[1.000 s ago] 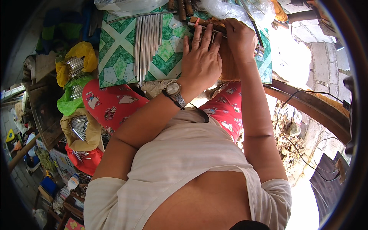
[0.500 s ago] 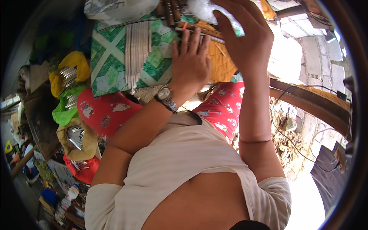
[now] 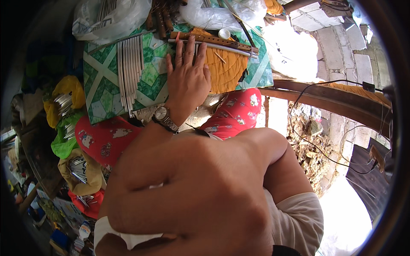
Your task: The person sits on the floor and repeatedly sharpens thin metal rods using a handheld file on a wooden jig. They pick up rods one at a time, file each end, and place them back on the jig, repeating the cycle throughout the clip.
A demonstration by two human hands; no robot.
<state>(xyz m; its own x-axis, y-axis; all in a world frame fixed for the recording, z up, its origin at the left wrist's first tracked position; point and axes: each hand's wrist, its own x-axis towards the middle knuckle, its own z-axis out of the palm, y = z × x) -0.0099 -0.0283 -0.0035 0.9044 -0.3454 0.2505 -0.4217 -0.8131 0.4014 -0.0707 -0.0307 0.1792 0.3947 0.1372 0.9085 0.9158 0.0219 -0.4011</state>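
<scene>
My left hand (image 3: 188,81), a metal-band watch (image 3: 164,117) on its wrist, lies flat with fingers stretched. Its fingertips rest over a brown wooden strip with holes (image 3: 218,41) and a silver metal tube (image 3: 230,50). Beneath these is a folded orange cloth (image 3: 226,72). Left of the hand, thin metal tubes (image 3: 128,70) of stepped lengths lie side by side on a green patterned board (image 3: 100,96). My right hand (image 3: 200,187) looms very large before the camera, over my torso. Its bent fingers point left with gaps between them; the palm is hidden, and nothing shows in it.
Clear plastic bags (image 3: 113,21) stand along the board's far edge beside dark brown tubes (image 3: 162,21). On the left, yellow (image 3: 72,89), green (image 3: 64,147), tan (image 3: 81,173) and red (image 3: 92,207) bags hold metal pieces. A wooden beam (image 3: 324,94) and black cable (image 3: 314,149) run at right.
My right hand has come back from above the board's far right to close before the camera. My left hand stays flat on the strip and tube. The view has shifted, showing more of the board's right side.
</scene>
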